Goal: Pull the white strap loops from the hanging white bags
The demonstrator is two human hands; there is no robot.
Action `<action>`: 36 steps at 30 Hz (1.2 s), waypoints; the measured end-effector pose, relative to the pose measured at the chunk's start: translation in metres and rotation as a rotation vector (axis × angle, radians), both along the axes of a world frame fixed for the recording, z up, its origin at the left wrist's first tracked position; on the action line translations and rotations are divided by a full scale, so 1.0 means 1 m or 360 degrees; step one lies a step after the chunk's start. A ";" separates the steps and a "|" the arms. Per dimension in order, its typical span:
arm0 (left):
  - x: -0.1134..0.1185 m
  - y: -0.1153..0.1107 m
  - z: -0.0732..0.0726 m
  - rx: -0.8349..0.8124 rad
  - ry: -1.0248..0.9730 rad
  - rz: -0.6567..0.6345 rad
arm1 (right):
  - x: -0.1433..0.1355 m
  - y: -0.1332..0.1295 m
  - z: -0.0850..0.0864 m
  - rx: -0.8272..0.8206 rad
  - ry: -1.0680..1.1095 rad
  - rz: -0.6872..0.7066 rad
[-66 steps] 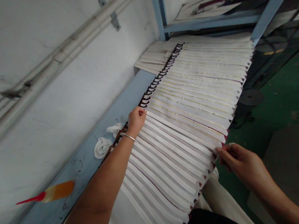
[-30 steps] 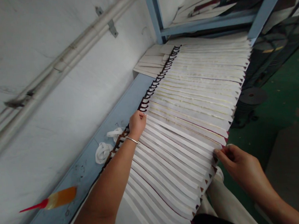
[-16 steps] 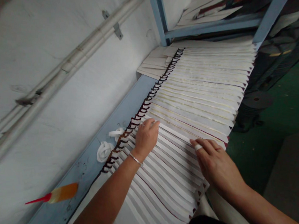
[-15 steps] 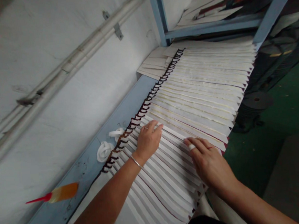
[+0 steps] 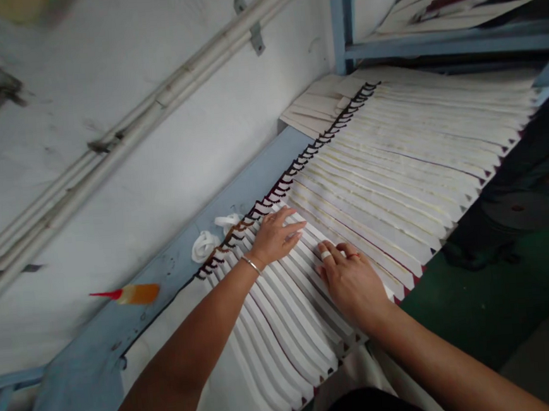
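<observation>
Overlapping white strips [image 5: 395,164] with dark toothed edges lie in a long row on a blue-grey table [image 5: 88,372]. My left hand [image 5: 277,236] rests on the strips near their wall-side ends, its fingers apart, a bracelet at the wrist. To its right, my right hand [image 5: 351,282] presses on the same strips, fingers bent and somewhat spread, with a white band round one finger. Neither hand visibly grips anything. Thin yellowish lines run along the farther strips.
A bottle [image 5: 139,294] of orange liquid with a red nozzle lies left on the table, near white coiled bands [image 5: 205,246]. Pipes [image 5: 161,100] run along the wall. A blue frame [image 5: 433,46] stands at the back, beside stacked pale sheets [image 5: 314,107].
The view has shifted, so the table and strips appear farther right and slightly higher. My left hand's fingers are spread wider, and my right hand has come closer to it.
</observation>
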State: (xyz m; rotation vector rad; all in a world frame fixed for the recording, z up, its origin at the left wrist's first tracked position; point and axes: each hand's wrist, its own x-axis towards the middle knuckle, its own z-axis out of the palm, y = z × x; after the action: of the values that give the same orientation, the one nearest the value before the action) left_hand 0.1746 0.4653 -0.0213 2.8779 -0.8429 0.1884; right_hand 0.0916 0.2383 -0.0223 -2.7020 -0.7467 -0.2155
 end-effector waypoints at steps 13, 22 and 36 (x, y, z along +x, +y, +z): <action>-0.029 0.053 0.017 -0.0272 -0.0278 0.0705 | -0.003 -0.006 -0.009 -0.0164 -0.0180 0.0183; 0.017 0.155 0.044 0.0379 0.0113 0.0991 | 0.000 -0.010 -0.017 -0.0109 -0.0242 0.0263; -0.057 0.070 0.108 0.0054 0.0644 0.0481 | 0.032 0.066 0.041 0.0659 0.0045 0.0653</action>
State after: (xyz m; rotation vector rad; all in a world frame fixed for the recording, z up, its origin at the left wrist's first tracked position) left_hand 0.1175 0.5351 0.0866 2.9044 -0.3418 -0.3705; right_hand 0.1240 0.3041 0.0187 -2.1103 -1.0900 -0.2041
